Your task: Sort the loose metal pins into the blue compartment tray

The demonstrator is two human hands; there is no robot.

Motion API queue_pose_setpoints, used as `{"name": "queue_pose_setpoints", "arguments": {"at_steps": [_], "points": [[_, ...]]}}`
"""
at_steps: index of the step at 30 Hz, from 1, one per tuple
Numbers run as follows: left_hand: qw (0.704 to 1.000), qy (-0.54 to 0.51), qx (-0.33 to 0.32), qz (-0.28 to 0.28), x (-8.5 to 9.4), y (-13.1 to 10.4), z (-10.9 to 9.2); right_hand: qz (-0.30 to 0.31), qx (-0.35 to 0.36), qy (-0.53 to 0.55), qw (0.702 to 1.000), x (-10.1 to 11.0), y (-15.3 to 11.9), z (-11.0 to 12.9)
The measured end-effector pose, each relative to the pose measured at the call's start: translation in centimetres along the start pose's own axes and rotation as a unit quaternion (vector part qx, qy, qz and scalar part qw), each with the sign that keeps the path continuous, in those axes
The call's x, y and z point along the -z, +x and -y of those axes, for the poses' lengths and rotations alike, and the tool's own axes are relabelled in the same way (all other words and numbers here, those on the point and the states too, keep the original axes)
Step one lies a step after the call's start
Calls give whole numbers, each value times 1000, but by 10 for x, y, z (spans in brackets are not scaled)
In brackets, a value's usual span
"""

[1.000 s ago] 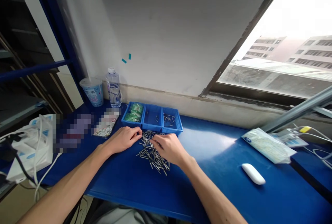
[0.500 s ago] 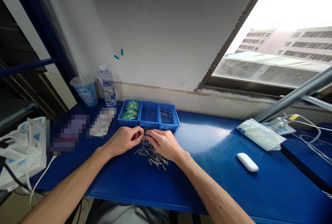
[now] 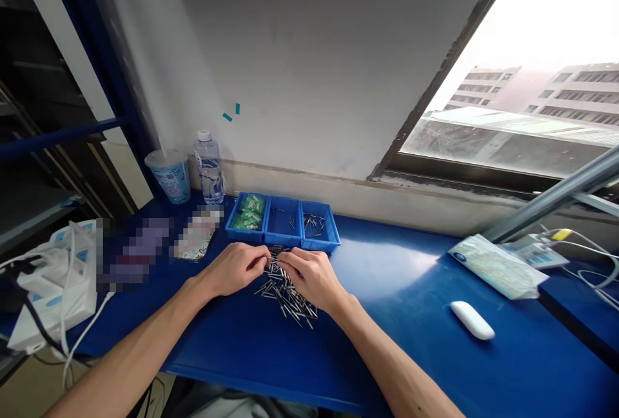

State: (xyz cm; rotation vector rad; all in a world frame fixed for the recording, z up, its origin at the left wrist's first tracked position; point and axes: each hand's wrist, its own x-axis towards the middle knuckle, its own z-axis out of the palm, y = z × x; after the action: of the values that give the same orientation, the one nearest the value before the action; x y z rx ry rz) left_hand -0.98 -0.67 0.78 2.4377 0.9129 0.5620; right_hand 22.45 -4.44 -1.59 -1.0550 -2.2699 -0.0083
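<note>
A loose pile of thin metal pins (image 3: 290,302) lies on the blue table in front of me. At the pile's far left edge is my left hand (image 3: 240,269), its thumb and index finger pinched together. My right hand (image 3: 312,276) reaches over the pile from the right, with fingers curled down and close to the left fingertips. Whatever is between the fingertips of either hand is too small and too covered to make out. Just beyond the hands stands a blue three-part bin (image 3: 283,237). Green packets (image 3: 249,213) fill its left compartment; a few pins lie in the middle and more in the right one.
Behind the bin's left end stand a water bottle (image 3: 209,169) and a lidded cup (image 3: 170,176). A power strip (image 3: 80,282) with cables sits at far left. To the right are a white case (image 3: 472,320) and a flat packet (image 3: 498,265) near the window.
The view has shifted slightly, so everything sits a little lower and further right. My left thumb and index finger have drawn closer together. Both hands stay at the pile.
</note>
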Motion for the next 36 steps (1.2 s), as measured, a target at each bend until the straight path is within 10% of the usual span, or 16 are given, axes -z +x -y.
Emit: {"name": "queue_pose_setpoints", "arguments": {"at_steps": [14, 36], "points": [[999, 15, -22, 31, -10, 0, 6, 109, -21, -28, 993, -1, 2, 6], [999, 8, -30, 16, -8, 1, 2, 68, 11, -25, 997, -4, 3, 8]]}}
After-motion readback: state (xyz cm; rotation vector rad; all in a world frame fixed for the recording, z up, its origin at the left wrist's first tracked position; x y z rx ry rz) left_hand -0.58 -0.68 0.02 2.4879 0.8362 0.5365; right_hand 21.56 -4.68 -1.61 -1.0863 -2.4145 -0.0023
